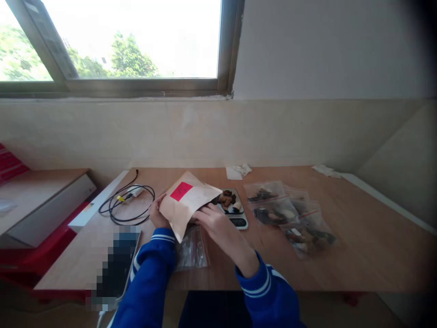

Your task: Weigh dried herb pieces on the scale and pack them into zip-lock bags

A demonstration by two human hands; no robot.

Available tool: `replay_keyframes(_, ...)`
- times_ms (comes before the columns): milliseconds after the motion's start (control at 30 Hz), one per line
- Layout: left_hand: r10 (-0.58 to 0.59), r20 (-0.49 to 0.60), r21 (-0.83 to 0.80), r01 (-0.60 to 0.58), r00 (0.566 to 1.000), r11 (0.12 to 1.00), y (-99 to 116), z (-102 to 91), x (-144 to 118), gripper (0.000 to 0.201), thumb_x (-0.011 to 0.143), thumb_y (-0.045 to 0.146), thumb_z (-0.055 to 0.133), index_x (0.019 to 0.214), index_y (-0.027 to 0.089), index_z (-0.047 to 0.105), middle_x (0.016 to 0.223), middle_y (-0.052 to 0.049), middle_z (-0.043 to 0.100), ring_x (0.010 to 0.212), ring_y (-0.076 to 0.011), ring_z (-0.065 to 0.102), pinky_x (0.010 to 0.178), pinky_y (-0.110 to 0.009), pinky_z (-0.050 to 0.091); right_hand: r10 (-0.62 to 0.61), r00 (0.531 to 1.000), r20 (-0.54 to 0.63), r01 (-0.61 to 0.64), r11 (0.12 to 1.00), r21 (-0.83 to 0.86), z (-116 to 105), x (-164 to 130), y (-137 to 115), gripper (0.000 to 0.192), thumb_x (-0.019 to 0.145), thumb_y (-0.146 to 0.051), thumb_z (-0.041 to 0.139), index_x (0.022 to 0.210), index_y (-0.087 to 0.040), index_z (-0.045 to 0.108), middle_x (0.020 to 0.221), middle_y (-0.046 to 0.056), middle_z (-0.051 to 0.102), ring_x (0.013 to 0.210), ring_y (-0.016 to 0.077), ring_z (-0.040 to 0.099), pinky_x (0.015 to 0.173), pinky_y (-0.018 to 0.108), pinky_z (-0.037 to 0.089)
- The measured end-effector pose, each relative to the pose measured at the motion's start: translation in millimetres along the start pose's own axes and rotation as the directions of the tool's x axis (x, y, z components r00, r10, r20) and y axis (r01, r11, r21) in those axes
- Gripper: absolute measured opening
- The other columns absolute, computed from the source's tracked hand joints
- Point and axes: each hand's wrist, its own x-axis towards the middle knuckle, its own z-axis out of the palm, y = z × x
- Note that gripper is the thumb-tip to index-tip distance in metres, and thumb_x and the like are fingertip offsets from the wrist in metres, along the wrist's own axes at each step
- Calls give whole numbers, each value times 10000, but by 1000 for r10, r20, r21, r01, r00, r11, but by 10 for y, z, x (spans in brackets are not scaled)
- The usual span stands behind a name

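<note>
Head view: wearing two blue sleeves [273, 294], with one dark device [118, 264], obscured by mosaic, beside the left one. On the bench [235, 271], below the hands, flat clear zip bags [191, 250], too overlapped to count. Gripping one brown paper bag [196, 193] with one red label [181, 191] in the left hand [159, 214], fingers closed on its left side; tilted above the bench, mouth towards the right hand [213, 221]. Bending the right fingers at that mouth, partly hidden: cannot tell how widely parted, whether holding anything, or what lies inside. Just beyond, on one scale [244, 225], several brown pieces [226, 199] and one pale piece [237, 207]. To the right, at least four filled bags [273, 215], clear and overlapping, with dark and brown pieces inside. To the left, one looped black cable [109, 210] and one small white block [135, 190]. Near the wall [290, 132], one white sheet [233, 174] with crumpled tissue [243, 169]. Higher up, one window [143, 84].
</note>
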Motion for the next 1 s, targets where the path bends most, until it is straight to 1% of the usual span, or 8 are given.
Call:
replay_keyframes(133,-10,-28,60,12,1000,998,-107,17,-3,320,716,220,508,968,163,697,937,-84,701,920,-272,619,832,-425,484,-35,981,-190,64,986,151,-131,-64,96,291,928,-155,472,1119,-291,644,1083,9,679,1021,180,578,928,360,470)
replay_keyframes(200,-1,-48,128,7,999,992,-182,17,3,347,705,183,477,973,161,696,932,-86,700,919,-264,619,816,-416,487,28,948,-316,60,962,266,-166,-91,148,238,920,-186,500,1055,-289,667,1075,5,687,1024,174,593,930,351,474)
replay_keyframes(267,12,-76,203,4,997,979,-262,12,17,371,685,147,455,966,158,697,921,-90,698,913,-255,620,819,-413,483,152,895,-419,20,926,377,-143,-115,239,165,893,-233,556,991,-276,682,1030,14,702,985,176,621,905,346,492)
replay_keyframes(367,18,-126,291,19,992,957,-378,12,46,345,681,135,453,927,147,694,894,-101,692,880,-245,623,852,-438,464,370,817,-443,-89,839,537,39,-137,487,167,825,-301,643,974,-238,680,970,38,712,880,182,655,807,330,529)
replay_keyframes(467,-2,-148,303,48,989,952,-474,20,71,273,693,175,500,893,150,684,899,-105,689,871,-245,623,867,-455,454,499,781,-374,-152,734,662,324,-141,804,247,781,-336,670,983,-194,666,952,64,707,828,185,662,740,318,540)
replay_keyframes(600,-27,-158,282,71,987,957,-557,24,85,240,666,199,564,876,159,674,905,-101,694,883,-247,622,867,-443,456,493,810,-318,-233,767,597,587,-134,1096,210,794,-316,636,952,-184,675,957,73,709,861,197,654,788,341,519)
replay_keyframes(733,-19,-151,279,61,988,958,-570,21,85,227,664,205,577,864,155,673,912,-110,696,874,-252,624,864,-448,457,425,822,-378,-254,869,424,620,-151,1181,166,804,-288,618,921,-200,697,961,77,703,946,224,611,853,382,478)
replay_keyframes(1000,-12,-134,261,47,991,964,-512,29,76,227,655,172,546,844,159,669,873,-94,696,835,-231,625,832,-412,477,457,747,-484,-300,880,367,516,-205,1305,265,832,-349,581,1026,-187,663,1022,99,665,978,224,591,886,388,450)
